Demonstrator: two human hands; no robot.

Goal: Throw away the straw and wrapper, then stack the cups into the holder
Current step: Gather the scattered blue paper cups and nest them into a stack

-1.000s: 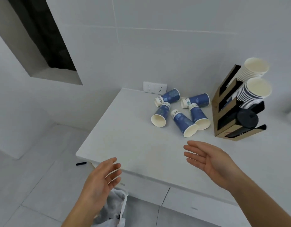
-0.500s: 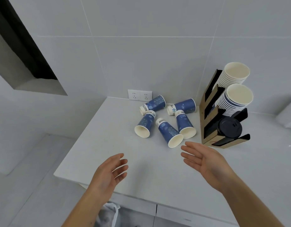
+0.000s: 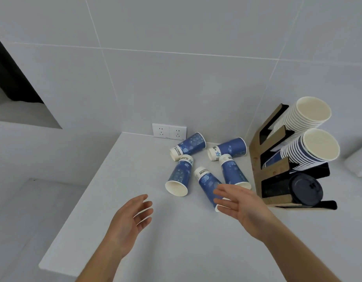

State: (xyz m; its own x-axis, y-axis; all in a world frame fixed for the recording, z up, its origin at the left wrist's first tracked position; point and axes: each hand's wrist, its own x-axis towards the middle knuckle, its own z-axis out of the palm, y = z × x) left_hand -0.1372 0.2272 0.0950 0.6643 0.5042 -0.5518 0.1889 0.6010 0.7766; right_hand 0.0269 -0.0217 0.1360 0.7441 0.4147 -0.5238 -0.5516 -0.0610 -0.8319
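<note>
Several blue paper cups lie on their sides on the white counter (image 3: pixel 135 171); the nearest ones are a left cup (image 3: pixel 179 177), a middle cup (image 3: pixel 206 183) and a right cup (image 3: pixel 233 171). To their right stands a brown cardboard holder (image 3: pixel 257 159) with a stack of white cups (image 3: pixel 304 117), a stack of blue cups (image 3: pixel 310 153) and black lids (image 3: pixel 304 189). My right hand (image 3: pixel 240 204) is open, its fingers over the rim end of the middle cup. My left hand (image 3: pixel 131 220) is open above the counter, holding nothing. No straw or wrapper is in view.
A double wall socket (image 3: pixel 169 131) sits on the tiled wall behind the cups. The counter's left edge (image 3: pixel 78 200) drops to the floor. A dark wall recess (image 3: pixel 15 86) is at the far left.
Both hands have moved forward over the counter toward the cups; my right hand now covers the rim of the middle cup. The view has shifted closer, and the bag below the counter is out of sight.
</note>
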